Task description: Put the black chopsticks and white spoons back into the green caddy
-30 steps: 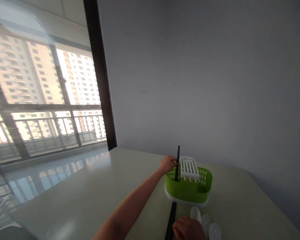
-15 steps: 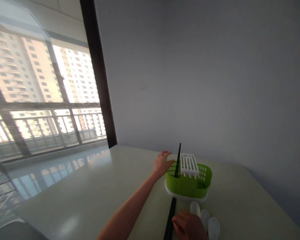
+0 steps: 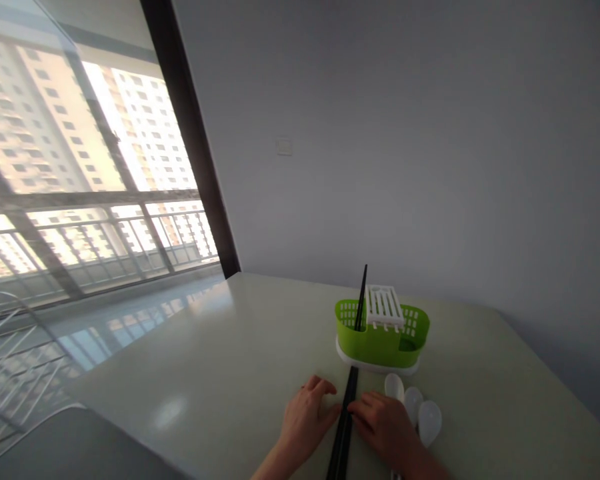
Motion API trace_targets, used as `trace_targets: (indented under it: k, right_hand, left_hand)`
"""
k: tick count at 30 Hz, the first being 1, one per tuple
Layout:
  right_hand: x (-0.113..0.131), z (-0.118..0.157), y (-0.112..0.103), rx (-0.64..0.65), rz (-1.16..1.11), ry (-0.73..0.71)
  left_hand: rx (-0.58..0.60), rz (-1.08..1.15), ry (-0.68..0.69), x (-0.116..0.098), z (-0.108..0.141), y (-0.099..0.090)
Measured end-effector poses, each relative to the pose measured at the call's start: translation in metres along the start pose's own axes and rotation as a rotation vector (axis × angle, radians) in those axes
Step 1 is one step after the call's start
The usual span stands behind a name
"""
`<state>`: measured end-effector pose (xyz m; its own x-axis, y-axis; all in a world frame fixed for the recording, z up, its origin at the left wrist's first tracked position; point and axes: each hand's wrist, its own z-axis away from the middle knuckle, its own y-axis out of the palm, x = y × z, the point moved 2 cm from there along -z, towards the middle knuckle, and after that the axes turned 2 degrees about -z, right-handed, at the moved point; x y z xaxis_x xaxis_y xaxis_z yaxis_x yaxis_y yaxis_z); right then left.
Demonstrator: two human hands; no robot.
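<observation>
Black chopsticks (image 3: 345, 427) lie on the table, pointing away from me, between my two hands. My left hand (image 3: 307, 417) is at their left side, fingers apart and thumb tip close to them. From the right, my right hand (image 3: 384, 425) has its fingers bent together at the chopsticks' edge, pinching there; how many it grips is hidden. Beyond the hands stands a green basket (image 3: 353, 343) with a white base. A black chopstick (image 3: 362, 297) leans upright in its left compartment. Across its middle sits a white slatted rack (image 3: 384, 305) with small hooks.
White spoons (image 3: 430, 421) lie just right of my right hand, partly covered by it. The pale table (image 3: 220, 373) reaches to a grey wall (image 3: 380, 167). A grey chair back (image 3: 80, 447) is at lower left, with a white wire rack (image 3: 20, 373) behind it.
My left hand has come away from the basket's left side, back toward me to the chopsticks. My right hand stays by the chopsticks. The view has tipped slightly downward.
</observation>
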<state>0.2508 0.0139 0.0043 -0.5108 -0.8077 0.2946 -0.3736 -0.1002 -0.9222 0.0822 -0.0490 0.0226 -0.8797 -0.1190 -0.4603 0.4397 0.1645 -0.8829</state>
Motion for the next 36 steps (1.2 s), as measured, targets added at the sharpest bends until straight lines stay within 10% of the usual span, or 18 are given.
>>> trace_targets:
  k: [23,36]
  right_hand:
    - [0.004,-0.001,-0.003,-0.005,0.097,-0.043]
    - [-0.002,-0.002,0.006,0.001,0.063,-0.029]
  left_hand:
    - [0.152,-0.463,-0.216,0.009,-0.014,-0.013]
    - [0.011,0.462,-0.013,0.024,-0.031,-0.06]
